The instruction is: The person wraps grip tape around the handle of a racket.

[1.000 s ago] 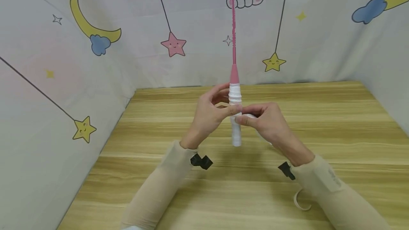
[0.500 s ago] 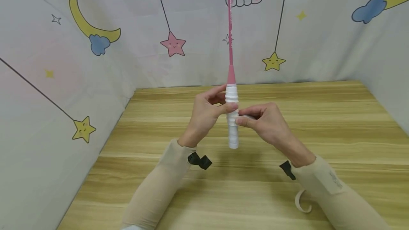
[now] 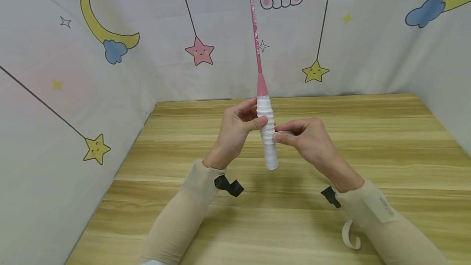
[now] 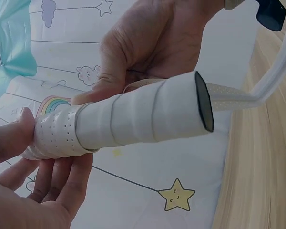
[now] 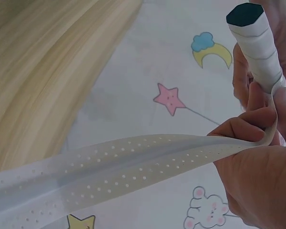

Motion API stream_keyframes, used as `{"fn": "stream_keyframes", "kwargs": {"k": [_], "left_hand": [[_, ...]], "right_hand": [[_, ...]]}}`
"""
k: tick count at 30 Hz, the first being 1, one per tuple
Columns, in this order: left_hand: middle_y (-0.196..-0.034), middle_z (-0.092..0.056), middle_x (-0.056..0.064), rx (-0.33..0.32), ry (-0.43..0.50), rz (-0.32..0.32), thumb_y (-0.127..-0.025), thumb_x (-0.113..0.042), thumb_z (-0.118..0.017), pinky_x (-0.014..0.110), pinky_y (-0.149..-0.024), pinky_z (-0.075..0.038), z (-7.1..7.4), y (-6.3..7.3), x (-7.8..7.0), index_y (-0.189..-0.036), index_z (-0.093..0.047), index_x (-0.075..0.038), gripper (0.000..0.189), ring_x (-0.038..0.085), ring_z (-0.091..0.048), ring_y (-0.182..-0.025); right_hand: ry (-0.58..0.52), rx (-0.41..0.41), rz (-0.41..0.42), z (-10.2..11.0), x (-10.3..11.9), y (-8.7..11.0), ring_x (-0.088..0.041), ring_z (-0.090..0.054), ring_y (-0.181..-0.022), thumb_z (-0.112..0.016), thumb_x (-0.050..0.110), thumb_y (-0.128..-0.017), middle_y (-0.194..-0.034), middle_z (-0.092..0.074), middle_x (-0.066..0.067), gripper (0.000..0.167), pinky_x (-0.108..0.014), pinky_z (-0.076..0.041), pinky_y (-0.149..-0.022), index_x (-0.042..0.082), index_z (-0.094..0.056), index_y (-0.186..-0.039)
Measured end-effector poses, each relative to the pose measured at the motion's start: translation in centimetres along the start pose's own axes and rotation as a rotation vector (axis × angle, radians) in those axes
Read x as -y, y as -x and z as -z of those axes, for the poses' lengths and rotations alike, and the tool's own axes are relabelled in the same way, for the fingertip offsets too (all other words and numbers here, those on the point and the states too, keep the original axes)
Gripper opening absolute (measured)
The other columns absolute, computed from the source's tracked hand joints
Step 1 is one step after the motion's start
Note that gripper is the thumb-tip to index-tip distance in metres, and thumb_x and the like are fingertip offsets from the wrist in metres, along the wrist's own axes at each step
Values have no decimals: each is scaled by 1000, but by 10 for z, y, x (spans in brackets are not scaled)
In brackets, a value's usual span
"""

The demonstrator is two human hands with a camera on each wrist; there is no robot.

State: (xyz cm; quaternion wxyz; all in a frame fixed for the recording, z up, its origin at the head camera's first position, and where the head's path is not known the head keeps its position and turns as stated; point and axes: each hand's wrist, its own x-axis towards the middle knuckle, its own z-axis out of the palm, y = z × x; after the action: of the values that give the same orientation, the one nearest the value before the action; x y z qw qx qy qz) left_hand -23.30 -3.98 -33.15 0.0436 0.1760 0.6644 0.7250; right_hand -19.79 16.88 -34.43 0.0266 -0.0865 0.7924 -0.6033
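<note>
A pink racket [image 3: 262, 86] is held nearly upright above the table, its top leaning a little left and out of the head view. My left hand [image 3: 234, 130] grips the upper part of its white handle [image 4: 138, 114], thumb in front and fingers behind. Perforated white grip tape [image 5: 128, 167] overlaps in turns on the upper handle; smoother wrapping shows toward the dark butt end [image 5: 245, 14]. Between thumb and fingers, my right hand [image 3: 310, 140] pinches the tape right beside the handle. From there the strip runs off, long and folded lengthwise.
Beneath both hands lies a wood-grain table [image 3: 279, 216]. A curled whitish strip [image 3: 347, 235] shows beside the right forearm; whether it joins the tape cannot be seen. Printed cloth [image 3: 228, 23] hangs behind and at the sides. Small black devices [image 3: 229, 186] sit at the wrists.
The racket has turned and its top has tipped left, bringing shaft lettering into view. My left hand has shifted slightly left. The curled strip has slid slightly right and down.
</note>
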Motion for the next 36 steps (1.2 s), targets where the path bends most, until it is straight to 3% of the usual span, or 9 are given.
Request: {"fn": "stream_keyframes", "kwargs": {"k": [6,11,17,20,23,29,36], "left_hand": [[-109,-67,0,41,81,12,-106,8,-61,21,-88,-58,1,0,-1,-153,-55,9,48,13,-65,-101],[-111,-67,0,58,168,32,-109,9,-53,22,-93,-61,1,0,-2,-159,-46,8,51,10,-74,-99],[-114,-70,3,76,275,80,-111,7,-47,25,-95,-64,2,0,-3,-162,-37,5,51,12,-79,-97],[-119,-71,6,99,300,84,-112,7,-46,25,-97,-64,2,-1,-3,-159,-38,7,48,13,-80,-100],[-125,-72,10,120,305,79,-111,8,-46,27,-100,-63,3,-1,-2,-158,-40,8,47,13,-79,-104],[-137,-68,22,133,231,49,-110,6,-51,29,-108,-60,4,-1,-4,-159,-43,4,49,10,-76,-110],[-138,-68,19,49,-46,-23,-103,-3,-71,29,-100,-57,-3,-1,-3,-159,-54,-6,59,14,-68,-112]], "right_hand": [[-32,4,-43,1,-2,-3,-9,-73,-102,-86,21,-96,-99,-84,12,29,-28,-58,-94,1,-83,-117],[-93,24,-59,2,-2,-6,-8,-74,-106,-85,18,-97,-99,-84,14,32,-29,-58,-99,-3,-80,-121],[-120,144,-49,4,-3,-8,-5,-71,-114,-76,17,-104,-114,-82,13,41,-26,-56,-100,-5,-71,-138],[-135,202,-34,4,-3,-8,-5,-70,-112,-72,19,-106,-115,-80,14,44,-25,-57,-98,-8,-68,-141],[-141,207,-8,3,-3,-7,-5,-70,-110,-72,17,-106,-111,-80,16,43,-24,-56,-98,-11,-68,-139],[-84,104,23,2,-2,-7,-5,-72,-107,-76,10,-103,-110,-83,10,34,-24,-56,-96,-8,-74,-132],[-49,22,16,-1,-2,-4,-9,-75,-108,-79,12,-101,-126,-81,-16,32,-23,-61,-94,-1,-78,-130]]}}
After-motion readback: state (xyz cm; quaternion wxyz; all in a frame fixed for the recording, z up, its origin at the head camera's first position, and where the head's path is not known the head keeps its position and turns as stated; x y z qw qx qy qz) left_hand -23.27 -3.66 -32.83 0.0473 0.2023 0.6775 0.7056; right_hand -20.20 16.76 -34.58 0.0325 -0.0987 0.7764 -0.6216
